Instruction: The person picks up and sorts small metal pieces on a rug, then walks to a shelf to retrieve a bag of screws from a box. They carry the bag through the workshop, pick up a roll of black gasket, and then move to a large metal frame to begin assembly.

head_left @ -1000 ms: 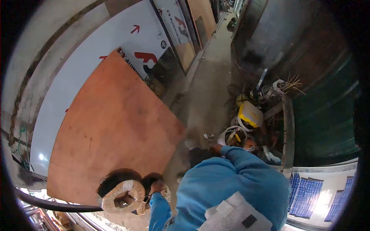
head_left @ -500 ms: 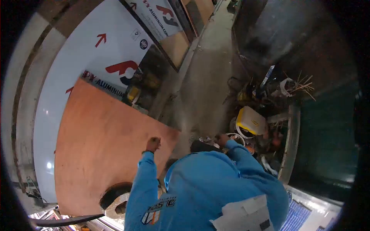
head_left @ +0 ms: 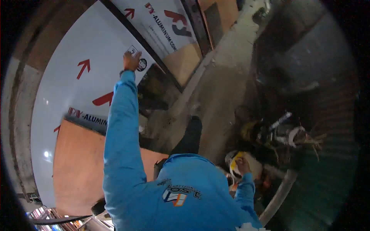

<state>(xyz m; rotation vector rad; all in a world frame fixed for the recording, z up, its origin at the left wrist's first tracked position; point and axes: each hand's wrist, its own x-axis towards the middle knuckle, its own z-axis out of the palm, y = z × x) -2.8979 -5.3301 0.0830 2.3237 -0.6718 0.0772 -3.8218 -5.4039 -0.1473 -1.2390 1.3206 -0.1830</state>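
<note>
My left hand [head_left: 132, 61] reaches forward on an outstretched arm to the large white panel [head_left: 69, 88], beside its small printed marks and black round logo [head_left: 142, 64]. Its fingers are apart, and nothing shows in them. Low on the right, my right hand [head_left: 243, 165] is over or beside a white and yellow container [head_left: 252, 165]. Blur hides how its fingers lie and whether they touch the container. An orange-brown board [head_left: 81, 161] leans in front of the white panel, left of my body.
A narrow concrete walkway [head_left: 217, 88] runs forward between leaning panels on the left and a dark wall on the right. Cluttered tools and a bundle of thin sticks [head_left: 312, 140] lie along the right side. My dark-trousered leg [head_left: 189, 134] extends onto the walkway.
My left hand has moved forward from above the orange-brown board to the white panel. My right hand has moved outward to the right. My leg now shows ahead, and the view has shifted.
</note>
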